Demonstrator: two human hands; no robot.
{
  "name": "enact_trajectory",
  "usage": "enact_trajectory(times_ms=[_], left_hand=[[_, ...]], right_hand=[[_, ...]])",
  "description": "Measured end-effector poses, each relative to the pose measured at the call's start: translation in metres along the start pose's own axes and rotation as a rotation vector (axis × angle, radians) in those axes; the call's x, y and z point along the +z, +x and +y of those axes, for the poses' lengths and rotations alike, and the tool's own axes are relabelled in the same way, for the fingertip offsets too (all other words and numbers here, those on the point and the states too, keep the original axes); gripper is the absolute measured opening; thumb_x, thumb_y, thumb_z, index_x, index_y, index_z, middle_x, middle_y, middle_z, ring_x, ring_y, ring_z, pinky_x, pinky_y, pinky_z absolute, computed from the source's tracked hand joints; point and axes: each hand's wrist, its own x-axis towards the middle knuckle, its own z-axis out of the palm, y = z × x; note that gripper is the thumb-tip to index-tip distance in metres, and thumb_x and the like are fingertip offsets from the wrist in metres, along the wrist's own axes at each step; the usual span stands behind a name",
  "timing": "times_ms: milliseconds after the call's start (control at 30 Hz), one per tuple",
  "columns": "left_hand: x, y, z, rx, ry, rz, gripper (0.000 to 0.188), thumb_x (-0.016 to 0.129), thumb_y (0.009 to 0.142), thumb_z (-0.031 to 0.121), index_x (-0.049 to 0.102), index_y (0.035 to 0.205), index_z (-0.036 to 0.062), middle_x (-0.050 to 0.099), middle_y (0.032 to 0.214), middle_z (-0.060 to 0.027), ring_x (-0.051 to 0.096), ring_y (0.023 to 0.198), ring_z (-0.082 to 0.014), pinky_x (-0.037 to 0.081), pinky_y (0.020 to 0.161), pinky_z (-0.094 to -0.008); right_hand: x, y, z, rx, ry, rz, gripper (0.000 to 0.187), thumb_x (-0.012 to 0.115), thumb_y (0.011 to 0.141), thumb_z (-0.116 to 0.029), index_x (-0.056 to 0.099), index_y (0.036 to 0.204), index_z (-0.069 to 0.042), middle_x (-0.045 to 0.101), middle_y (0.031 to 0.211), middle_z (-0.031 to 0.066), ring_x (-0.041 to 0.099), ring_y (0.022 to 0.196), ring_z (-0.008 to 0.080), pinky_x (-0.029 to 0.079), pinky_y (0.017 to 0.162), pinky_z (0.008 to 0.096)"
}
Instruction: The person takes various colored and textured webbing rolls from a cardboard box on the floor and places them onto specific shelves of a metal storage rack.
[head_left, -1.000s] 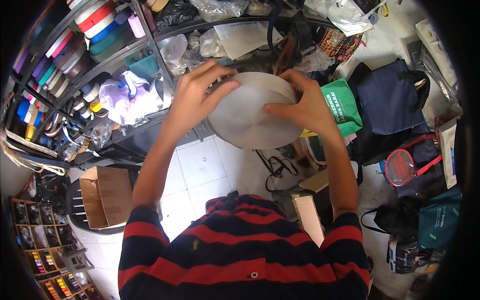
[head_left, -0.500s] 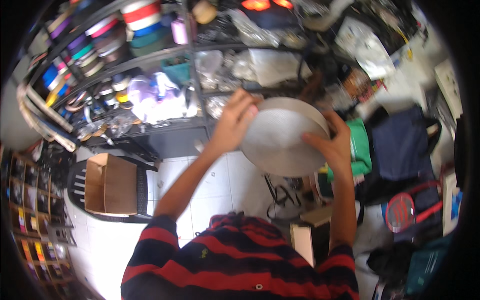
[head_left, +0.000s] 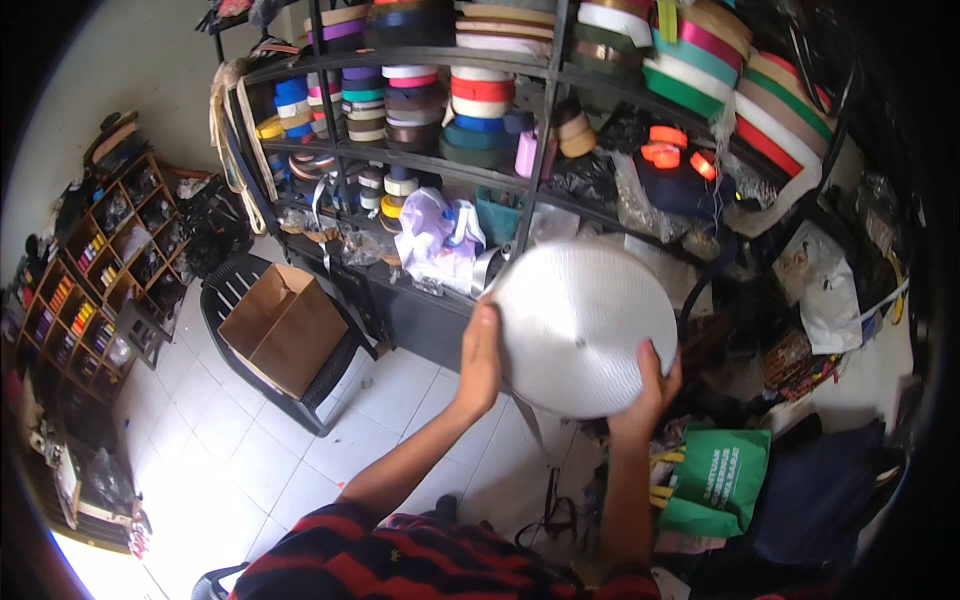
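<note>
A large roll of grey webbing [head_left: 585, 325] is held up in front of me, its flat spiral-wound face turned toward me. My left hand [head_left: 482, 355] presses against the left edge of it, with the fingertips partly out of sight. My right hand [head_left: 648, 390] grips the lower right edge, thumb on the flat face and the other fingers behind. A loose strip of webbing [head_left: 528, 418] hangs below the roll. Behind the roll is a dark metal shelf rack [head_left: 440, 160] stacked with coloured webbing rolls [head_left: 482, 95].
A cardboard box [head_left: 285, 330] sits on a dark plastic chair [head_left: 318, 415] at the left. Wooden pigeonholes [head_left: 90, 260] with coloured spools stand farther left. A green bag [head_left: 715, 482] and dark cloth [head_left: 820, 495] lie at the right. Black straps [head_left: 555, 520] lie on the tiled floor.
My view has shifted left and up, toward the shelves. The roll has tipped so its flat face shows more fully. My left hand has moved down from its upper edge to its left edge.
</note>
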Motion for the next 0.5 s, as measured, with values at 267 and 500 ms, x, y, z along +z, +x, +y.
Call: enact_trajectory(times_ms=[267, 500], left_hand=[[-0.025, 0.008, 0.027, 0.091, -0.105, 0.404, 0.062, 0.043, 0.097, 0.043, 0.033, 0.138, -0.0026, 0.040, 0.137, -0.0134, 0.035, 0.126, -0.0195, 0.022, 0.107, -0.0293], [-0.144, 0.071, 0.059, 0.272, 0.101, 0.331, 0.053, 0.044, 0.097, 0.033, 0.041, 0.135, -0.0034, 0.051, 0.127, -0.0138, 0.046, 0.116, -0.0188, 0.031, 0.102, -0.0289]], right_hand=[[0.086, -0.030, 0.056, 0.225, 0.268, 0.014, 0.071, 0.064, 0.082, -0.016, 0.026, 0.141, -0.004, 0.040, 0.131, 0.0168, 0.041, 0.119, 0.0267, 0.035, 0.099, 0.0422], [0.145, -0.006, 0.102, 0.318, 0.189, -0.392, 0.063, 0.062, 0.080, -0.014, 0.034, 0.134, 0.000, 0.045, 0.125, 0.0158, 0.043, 0.117, 0.0216, 0.031, 0.102, 0.0370]])
